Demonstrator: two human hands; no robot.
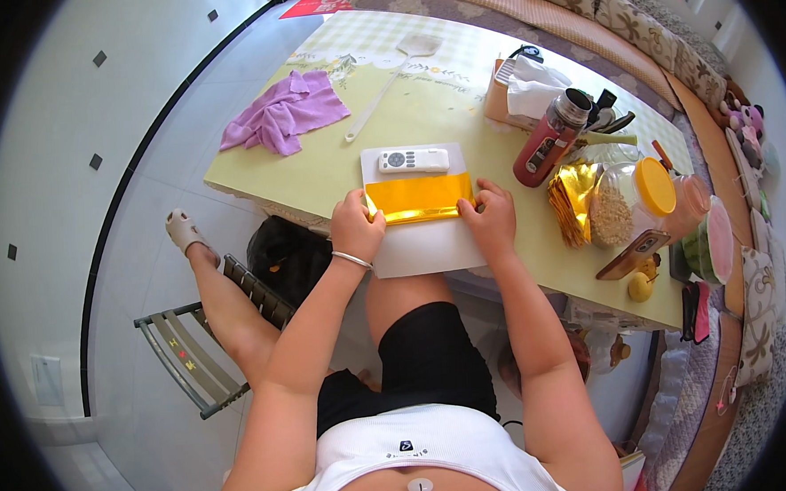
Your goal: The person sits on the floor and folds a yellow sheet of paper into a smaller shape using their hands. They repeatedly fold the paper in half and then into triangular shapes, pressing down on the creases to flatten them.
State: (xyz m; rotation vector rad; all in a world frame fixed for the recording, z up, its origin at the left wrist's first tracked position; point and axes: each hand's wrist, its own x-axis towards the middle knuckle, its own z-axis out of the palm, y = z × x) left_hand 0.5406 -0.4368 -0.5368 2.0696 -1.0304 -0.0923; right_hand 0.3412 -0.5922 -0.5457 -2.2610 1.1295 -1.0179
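A shiny gold foil sheet [420,194] lies across a white board or sheet of paper [420,251] at the table's near edge. My left hand [357,227] is closed on the foil's near left corner, thumb and fingers pinched together. At the opposite corner my right hand [490,218] pinches the foil in the same way. Along the near side, between my hands, the foil looks folded or curled up. Just beyond it a white remote control [413,161] rests on the white sheet. Whatever lies under the foil is hidden.
On the right stand a red flask [552,138], a stack of gold foil [574,202], a yellow-lidded jar [626,202], a phone [633,254] and a cut watermelon [711,242]. A purple cloth [285,113] and a long-handled spatula [392,87] lie at the left and back.
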